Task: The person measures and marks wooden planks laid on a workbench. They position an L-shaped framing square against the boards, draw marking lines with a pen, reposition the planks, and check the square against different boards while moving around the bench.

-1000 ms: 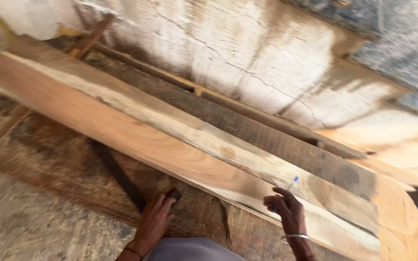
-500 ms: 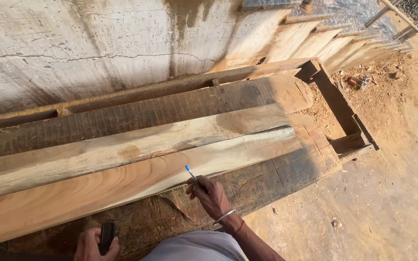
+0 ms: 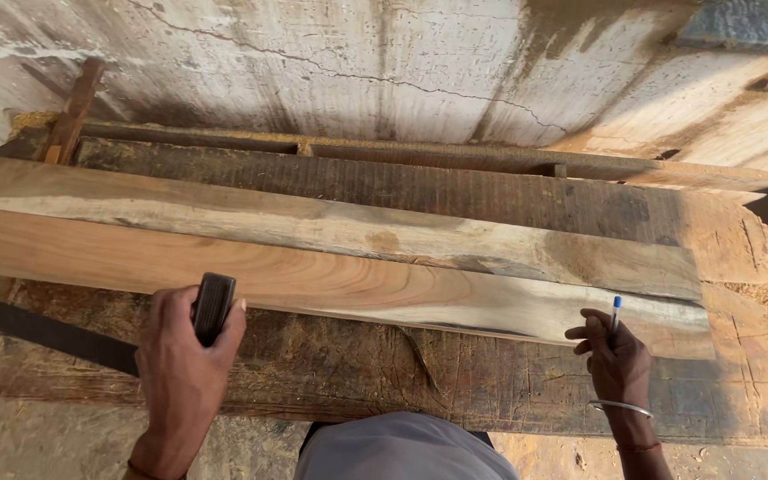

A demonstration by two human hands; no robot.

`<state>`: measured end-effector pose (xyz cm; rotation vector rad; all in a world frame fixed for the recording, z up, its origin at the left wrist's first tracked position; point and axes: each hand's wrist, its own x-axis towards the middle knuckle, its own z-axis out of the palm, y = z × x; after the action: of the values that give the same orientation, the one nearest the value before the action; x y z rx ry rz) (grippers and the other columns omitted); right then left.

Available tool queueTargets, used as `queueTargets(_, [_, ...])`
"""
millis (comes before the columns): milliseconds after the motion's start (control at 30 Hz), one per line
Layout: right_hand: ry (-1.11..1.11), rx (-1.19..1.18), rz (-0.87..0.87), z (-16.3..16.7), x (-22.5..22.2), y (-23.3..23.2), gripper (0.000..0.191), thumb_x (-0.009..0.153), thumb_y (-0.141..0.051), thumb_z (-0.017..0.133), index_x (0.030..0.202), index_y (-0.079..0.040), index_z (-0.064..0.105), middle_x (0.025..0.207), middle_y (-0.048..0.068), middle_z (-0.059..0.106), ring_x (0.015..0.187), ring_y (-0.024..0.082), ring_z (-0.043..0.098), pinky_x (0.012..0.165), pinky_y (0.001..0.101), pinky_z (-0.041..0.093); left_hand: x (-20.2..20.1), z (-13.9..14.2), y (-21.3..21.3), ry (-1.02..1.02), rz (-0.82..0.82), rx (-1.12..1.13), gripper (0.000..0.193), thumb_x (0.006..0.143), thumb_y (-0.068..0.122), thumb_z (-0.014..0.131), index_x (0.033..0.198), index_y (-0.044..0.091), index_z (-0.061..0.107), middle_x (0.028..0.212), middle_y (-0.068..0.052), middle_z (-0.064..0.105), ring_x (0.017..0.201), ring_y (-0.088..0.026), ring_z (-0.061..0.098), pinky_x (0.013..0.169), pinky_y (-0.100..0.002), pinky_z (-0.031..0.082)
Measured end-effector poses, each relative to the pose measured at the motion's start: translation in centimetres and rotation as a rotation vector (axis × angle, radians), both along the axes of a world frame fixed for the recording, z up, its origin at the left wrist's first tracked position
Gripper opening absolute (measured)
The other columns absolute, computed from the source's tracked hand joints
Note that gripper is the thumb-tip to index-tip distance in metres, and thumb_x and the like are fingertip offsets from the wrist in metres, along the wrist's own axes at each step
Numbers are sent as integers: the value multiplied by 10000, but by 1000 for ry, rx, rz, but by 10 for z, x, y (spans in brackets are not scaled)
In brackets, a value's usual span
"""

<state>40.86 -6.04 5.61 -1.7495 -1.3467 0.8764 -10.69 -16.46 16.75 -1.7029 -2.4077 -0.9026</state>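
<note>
Lower left of the frame, the left hand [image 3: 184, 360] curls shut around a dark ridged handle [image 3: 212, 307], knuckles up, at the pale plank's [image 3: 340, 280] near edge; lower right, the right hand [image 3: 617, 356] pinches a blue-capped pen [image 3: 615, 315] upright — wrist bangled — against the worktop [image 3: 491, 382].

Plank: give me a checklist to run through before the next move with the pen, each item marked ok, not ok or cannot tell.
1. Pen gripped in right hand, tip up: ok.
2. Left hand holds the dark ribbed tool at the plank's near edge: ok.
3. Plank lies flat on the workbench: ok.
4. Plank face clear between the hands: ok.
5. Any mark already drawn on the plank: cannot tell.
6. Pen touching the wood: not ok, held above the edge.
</note>
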Motion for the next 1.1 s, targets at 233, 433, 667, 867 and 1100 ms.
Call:
queueTargets(233, [-543, 331, 382, -50, -122, 51, 259, 1003, -230, 637, 1212, -94, 705, 1236, 111, 664, 861, 332, 716, 711, 443, 572, -17, -104, 84, 104, -130, -209, 523, 829, 282, 840, 1124, -40, 551, 1112, -183, 643, 849, -283, 719, 673, -373, 640])
queueTargets(433, [-636, 230, 405, -43, -140, 49, 313, 970, -284, 647, 1273, -247, 717, 1300, 55, 637, 865, 301, 733, 681, 446, 595, -32, -134, 108, 143, -214, -238, 641, 817, 328, 851, 1228, -69, 560, 1151, -190, 617, 1050, -295, 650, 831, -391, 622])
queueTargets(667, [-665, 136, 562, -41, -135, 61, 643, 841, -462, 712, 1441, -248, 623, 1432, 133, 566, 908, 307, 742, 857, 454, 615, -48, -138, 115, 229, -279, -277, 718, 815, 550, 807, 1184, -32, 606, 1124, -131, 554, 1038, -273, 560, 968, -475, 441])
queueTargets(867, [-894, 463, 931, -36, -136, 80, 1007, 584, -702, 803, 1412, -202, 521, 1395, 61, 543, 1327, 460, 546, 967, 443, 590, -58, -131, 120, 164, -321, -282, 635, 786, 520, 852, 1089, 5, 636, 1038, -111, 614, 1033, -258, 585, 1019, -467, 433])
queueTargets(1100, [-920, -166, 861, -16, -146, 79, 1444, 438, -759, 892, 1612, -262, 216, 1573, 144, 235, 1264, 404, 618, 1022, 502, 595, -53, -123, 130, 47, -274, -177, 583, 751, 395, 902, 1064, -23, 641, 1051, -156, 676, 1058, -311, 626, 1011, -464, 467])
